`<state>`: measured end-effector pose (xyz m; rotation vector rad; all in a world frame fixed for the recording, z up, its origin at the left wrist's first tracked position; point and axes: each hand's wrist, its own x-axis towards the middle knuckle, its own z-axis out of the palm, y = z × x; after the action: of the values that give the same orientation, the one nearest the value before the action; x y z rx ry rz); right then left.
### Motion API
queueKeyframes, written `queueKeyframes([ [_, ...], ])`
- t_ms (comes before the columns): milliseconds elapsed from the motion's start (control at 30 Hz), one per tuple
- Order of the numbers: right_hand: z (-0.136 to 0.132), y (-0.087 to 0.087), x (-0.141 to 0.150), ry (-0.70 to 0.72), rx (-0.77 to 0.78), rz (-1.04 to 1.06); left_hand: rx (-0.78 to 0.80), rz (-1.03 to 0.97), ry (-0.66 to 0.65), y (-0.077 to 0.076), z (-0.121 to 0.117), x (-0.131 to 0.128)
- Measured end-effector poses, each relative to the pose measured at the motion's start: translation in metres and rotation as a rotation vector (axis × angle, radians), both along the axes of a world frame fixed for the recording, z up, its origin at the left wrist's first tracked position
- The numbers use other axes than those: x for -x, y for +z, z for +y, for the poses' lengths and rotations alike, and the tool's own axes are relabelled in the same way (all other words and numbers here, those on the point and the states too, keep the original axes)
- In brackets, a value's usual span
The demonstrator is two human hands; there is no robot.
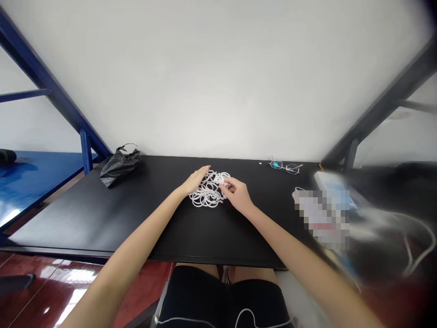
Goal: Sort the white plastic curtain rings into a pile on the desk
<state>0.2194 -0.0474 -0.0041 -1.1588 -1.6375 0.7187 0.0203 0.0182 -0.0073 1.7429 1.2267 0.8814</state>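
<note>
A loose pile of white rings (206, 198) lies on the black table, overlapping one another in front of me. Against the pile's left side rests my left hand (195, 181), its fingers stretched out together and not gripping. My right hand (238, 193) is at the right side of the pile, thumb and fingers pinched on a white ring (221, 181) in its upper part. Whether that ring is linked to others cannot be made out, and the fingertips partly hide it.
A crumpled black plastic bag (120, 166) sits at the back left of the table (102, 218). Eyeglasses (285, 167) lie at the back right, with a tiny yellow bit (260, 163) beside them. Blurred packages (336, 193) occupy the right side. A white wall (218, 82) stands behind.
</note>
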Motion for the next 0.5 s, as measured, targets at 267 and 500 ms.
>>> queueKeyframes([
  [267,-0.003,0.010,-0.004,0.133,-0.069,-0.079,0.103,-0.433,-0.041,0.014,-0.014,0.004],
  [500,-0.002,0.017,-0.012,0.166,-0.098,0.008,0.033,-0.360,0.100,0.020,-0.018,0.017],
])
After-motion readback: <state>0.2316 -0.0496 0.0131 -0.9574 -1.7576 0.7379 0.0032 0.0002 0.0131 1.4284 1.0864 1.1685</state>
